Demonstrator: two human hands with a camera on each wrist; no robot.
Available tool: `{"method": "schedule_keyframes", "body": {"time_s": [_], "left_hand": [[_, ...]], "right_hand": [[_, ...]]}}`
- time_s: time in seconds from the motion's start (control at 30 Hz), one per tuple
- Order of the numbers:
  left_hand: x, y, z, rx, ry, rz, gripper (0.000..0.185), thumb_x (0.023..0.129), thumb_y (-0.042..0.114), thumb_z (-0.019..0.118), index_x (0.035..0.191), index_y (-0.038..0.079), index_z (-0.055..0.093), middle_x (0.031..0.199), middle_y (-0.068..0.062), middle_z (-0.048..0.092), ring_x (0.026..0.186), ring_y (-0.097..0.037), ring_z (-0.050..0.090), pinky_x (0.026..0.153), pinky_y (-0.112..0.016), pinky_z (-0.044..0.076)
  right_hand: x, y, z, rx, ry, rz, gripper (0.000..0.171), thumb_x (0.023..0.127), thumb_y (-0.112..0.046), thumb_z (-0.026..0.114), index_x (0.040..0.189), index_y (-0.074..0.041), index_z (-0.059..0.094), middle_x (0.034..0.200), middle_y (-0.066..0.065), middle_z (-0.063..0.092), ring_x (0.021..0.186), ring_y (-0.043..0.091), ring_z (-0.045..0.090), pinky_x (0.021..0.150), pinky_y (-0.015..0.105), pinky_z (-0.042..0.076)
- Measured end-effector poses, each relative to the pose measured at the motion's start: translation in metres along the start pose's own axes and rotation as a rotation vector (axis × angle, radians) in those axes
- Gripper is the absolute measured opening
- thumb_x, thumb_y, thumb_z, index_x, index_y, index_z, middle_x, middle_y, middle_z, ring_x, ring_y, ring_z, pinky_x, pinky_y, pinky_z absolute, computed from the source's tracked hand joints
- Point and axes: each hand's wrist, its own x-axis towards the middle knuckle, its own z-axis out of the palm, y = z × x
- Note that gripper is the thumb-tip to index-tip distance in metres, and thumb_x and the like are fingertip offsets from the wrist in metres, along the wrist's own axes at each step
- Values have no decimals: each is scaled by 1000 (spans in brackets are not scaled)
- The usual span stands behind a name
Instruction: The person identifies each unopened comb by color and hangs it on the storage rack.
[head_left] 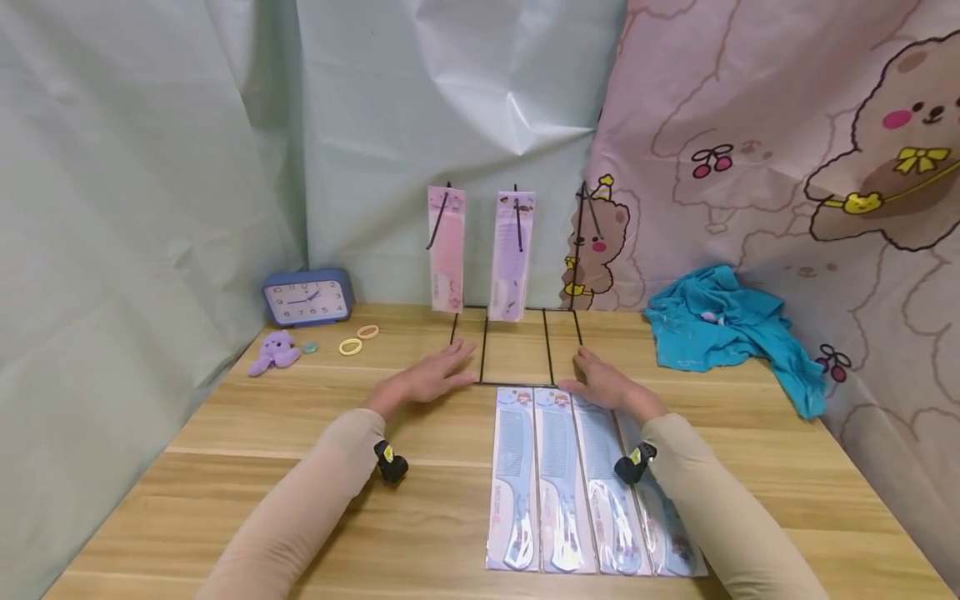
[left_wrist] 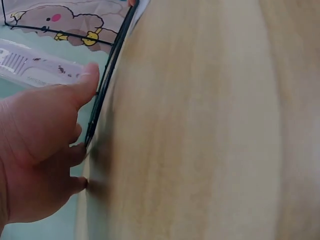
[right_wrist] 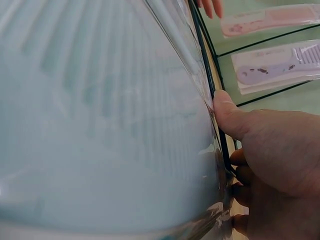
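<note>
I see the left grip [head_left: 426, 380] relaxed, fingers extended at the left side of the rack [head_left: 517, 384]; the right grip [head_left: 606, 385] is just as loose at its right side. Packaged on the rack's hooks hang a pink comb [head_left: 447, 262] and a purple comb [head_left: 509, 271]. Four blue combs [head_left: 557, 467] lie on the surface [head_left: 438, 508] before the rack; a clock [head_left: 308, 300] stands to its left, a blue cloth [head_left: 697, 343] lies to its right.

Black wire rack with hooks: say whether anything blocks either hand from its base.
Nothing visible does: the left hand and right hand are at opposite sides of the base of the black wire rack. Clear flat packets of pale-blue combs lie at its front edge, blocking neither.
</note>
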Motion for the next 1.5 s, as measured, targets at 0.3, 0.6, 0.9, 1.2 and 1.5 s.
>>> {"method": "schedule_keyframes", "body": {"time_s": [0.3,0.6,0.9,1.2,1.5], "left_hand": [[3,5,1,73,4,19,64,105,39,50,160,13,26,164,-16,19,147,-46,16,116,-65,14],[6,13,4,141,-81,-5,52,109,38,39,158,23,33,164,-17,16,145,-54,9,112,-72,9],[8,16,10,136,-72,-28,52,108,41,40,156,22,37,163,-18,20,144,-55,12,112,-72,10],[13,20,8,110,-63,-33,51,107,39,44,155,21,40,162,-19,23,143,-55,14,112,-71,12],[7,13,7,113,-69,-64,50,108,37,44,154,20,41,162,-20,23,144,-55,12,112,-72,11]], "right_hand": [[0,-2,-5,15,-4,16,82,101,-45,56,154,9,23,163,27,6,149,44,11,119,54,15],[1,1,-5,-5,3,23,82,101,-45,56,154,9,24,163,28,7,148,45,12,119,55,15],[-3,1,-4,-17,-6,24,83,100,-47,57,154,8,26,162,28,9,147,46,16,118,56,17],[-33,18,-28,86,16,-33,87,101,-50,55,157,5,18,162,27,17,146,46,20,115,61,23],[-90,25,-52,56,114,-35,88,97,-48,63,153,9,27,156,32,29,140,52,28,110,66,29]]}}
